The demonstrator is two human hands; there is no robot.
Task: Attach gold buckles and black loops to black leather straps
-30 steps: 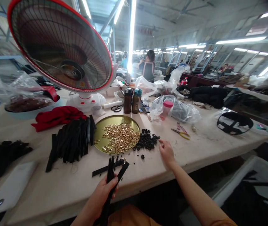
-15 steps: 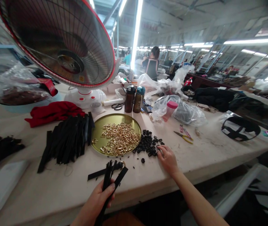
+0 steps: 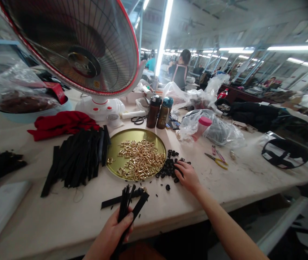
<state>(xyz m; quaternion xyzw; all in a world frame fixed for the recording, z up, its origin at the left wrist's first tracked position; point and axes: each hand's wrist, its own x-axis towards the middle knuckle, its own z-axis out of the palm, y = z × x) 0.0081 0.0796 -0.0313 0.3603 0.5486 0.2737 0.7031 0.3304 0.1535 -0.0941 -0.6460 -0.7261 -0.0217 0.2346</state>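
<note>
Several black straps point(image 3: 126, 211) stand bunched in my left hand point(image 3: 115, 225), with the thumb pressed across them near the table's front edge. My right hand point(image 3: 188, 176) reaches over the right side of a loose pile of small black rings point(image 3: 170, 164). Its fingers are a little apart and touch the pile; I make out nothing gripped in them. Beside the pile lies a round gold tray point(image 3: 128, 134) with many gold buckles point(image 3: 143, 157) on it. Just beyond my left hand, one black strap point(image 3: 112, 202) with a gold piece at its end rests on the table.
Left of the tray lies a heap of black straps point(image 3: 74, 159), with a red cloth point(image 3: 61, 124) behind. A large fan point(image 3: 99, 108) and two bottles point(image 3: 154, 112) stand at the back. Pliers point(image 3: 216, 161) lie to the right, near a plastic bag point(image 3: 221, 131). People work farther off.
My right hand has moved left and forward, from the edge of the ring pile onto it. My left hand keeps its hold on the straps. The whole view has shifted slightly.
</note>
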